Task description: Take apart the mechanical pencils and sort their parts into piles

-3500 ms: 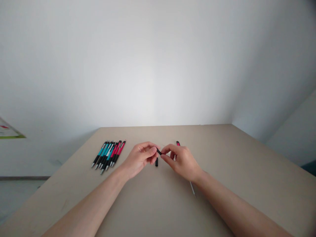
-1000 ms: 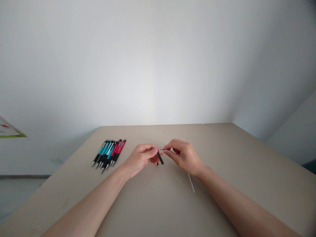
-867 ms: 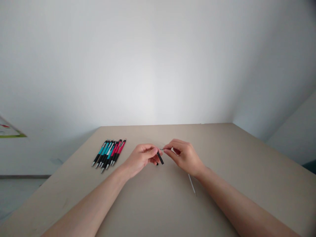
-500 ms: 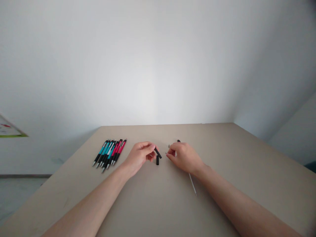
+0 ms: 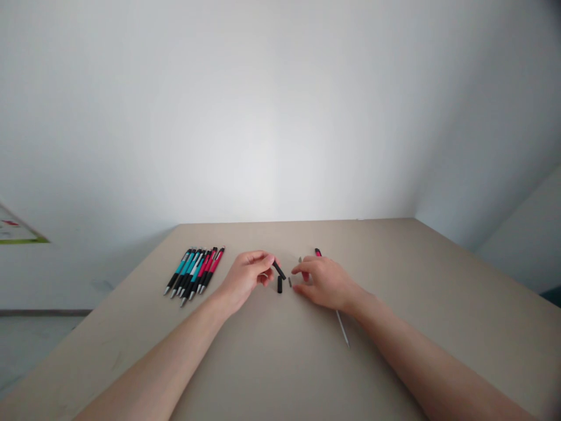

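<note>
My left hand point(image 5: 249, 279) pinches a thin black tube point(image 5: 279, 270) that slants down to the right. Just below that tube, a short black piece point(image 5: 279, 285) lies on the table. Beside it is a small dark grey part point(image 5: 290, 282), close to the fingertips of my right hand point(image 5: 322, 282). The right thumb and fingers are apart with nothing between them. A pink pen barrel with a black end point(image 5: 318, 252) shows behind the right hand, partly covered by it. A thin white refill point(image 5: 342, 329) comes out from under the right wrist.
Several blue and pink pens with black grips point(image 5: 195, 273) lie side by side on the left of the beige table point(image 5: 272, 368). A tiny grey piece point(image 5: 300, 259) rests behind the right fingers. White walls stand behind the table.
The right thumb and fingers have opened, and the small dark grey part now lies on the table by them. The left hand with its black tube has shifted very slightly left.
</note>
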`<state>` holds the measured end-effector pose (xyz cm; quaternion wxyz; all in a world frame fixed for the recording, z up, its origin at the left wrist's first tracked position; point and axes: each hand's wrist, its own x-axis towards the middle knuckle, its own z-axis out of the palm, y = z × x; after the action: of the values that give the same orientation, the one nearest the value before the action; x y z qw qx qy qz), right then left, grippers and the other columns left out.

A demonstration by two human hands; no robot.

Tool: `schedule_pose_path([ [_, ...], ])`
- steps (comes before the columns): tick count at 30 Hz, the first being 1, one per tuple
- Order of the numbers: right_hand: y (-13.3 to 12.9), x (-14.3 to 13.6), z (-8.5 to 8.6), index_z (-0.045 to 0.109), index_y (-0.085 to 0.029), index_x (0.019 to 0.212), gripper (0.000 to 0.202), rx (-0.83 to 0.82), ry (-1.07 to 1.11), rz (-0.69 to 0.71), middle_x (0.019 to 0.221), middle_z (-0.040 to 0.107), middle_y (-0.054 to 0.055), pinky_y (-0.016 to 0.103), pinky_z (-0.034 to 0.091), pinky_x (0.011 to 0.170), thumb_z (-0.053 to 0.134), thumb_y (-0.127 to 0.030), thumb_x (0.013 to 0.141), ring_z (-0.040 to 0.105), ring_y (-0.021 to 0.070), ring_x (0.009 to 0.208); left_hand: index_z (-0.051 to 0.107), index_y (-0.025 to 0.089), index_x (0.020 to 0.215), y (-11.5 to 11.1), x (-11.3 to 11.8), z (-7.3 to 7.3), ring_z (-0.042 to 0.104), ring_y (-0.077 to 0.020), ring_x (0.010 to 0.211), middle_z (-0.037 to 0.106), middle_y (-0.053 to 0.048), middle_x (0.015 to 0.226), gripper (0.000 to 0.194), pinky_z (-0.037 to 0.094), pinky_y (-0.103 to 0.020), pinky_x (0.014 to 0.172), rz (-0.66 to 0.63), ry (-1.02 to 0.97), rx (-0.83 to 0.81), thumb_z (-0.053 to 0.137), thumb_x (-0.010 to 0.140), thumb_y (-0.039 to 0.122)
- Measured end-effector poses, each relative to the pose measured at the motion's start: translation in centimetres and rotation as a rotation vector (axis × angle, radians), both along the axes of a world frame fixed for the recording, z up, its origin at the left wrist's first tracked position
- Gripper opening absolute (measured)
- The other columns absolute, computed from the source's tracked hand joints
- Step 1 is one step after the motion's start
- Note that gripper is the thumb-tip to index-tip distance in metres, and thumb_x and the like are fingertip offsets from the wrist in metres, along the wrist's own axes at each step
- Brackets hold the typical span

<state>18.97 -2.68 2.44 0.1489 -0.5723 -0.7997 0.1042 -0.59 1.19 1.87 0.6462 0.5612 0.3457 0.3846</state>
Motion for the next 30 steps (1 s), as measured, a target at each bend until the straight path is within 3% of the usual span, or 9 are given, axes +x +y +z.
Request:
schedule_pose_path([
  [8, 0.37, -0.73, -0.46, 0.071, -0.025, 0.097, 0.024, 0.012, -0.007, 0.064, 0.084, 0.066, 0.004, 0.026, 0.038, 0.065, 0.055, -0.032, 0.081, 0.059, 0.0161, 0.073, 0.066, 0.009, 0.075, 0.11, 0.09, -0.05, 0.049, -0.0095, 0.055, 0.056, -0.003, 0.063, 0.025, 0.034, -0.021, 0.049, 0.018, -0.006, 0.001, 0.067, 0.074, 0.034],
  [30, 0.89, -0.4, -0.49, 0.07, -0.023, 0.097, 0.026, -0.015, -0.103, -0.036, 0.094, 0.068, 0.005, 0.027, 0.042, 0.071, 0.052, -0.036, 0.083, 0.061, 0.0181, 0.082, 0.068, 0.01, 0.078, 0.19, -0.12, -0.25, 0.048, -0.0097, 0.055, 0.057, -0.004, 0.064, 0.027, 0.033, -0.021, 0.05, 0.013, 0.043, 0.026, 0.065, 0.076, 0.037],
])
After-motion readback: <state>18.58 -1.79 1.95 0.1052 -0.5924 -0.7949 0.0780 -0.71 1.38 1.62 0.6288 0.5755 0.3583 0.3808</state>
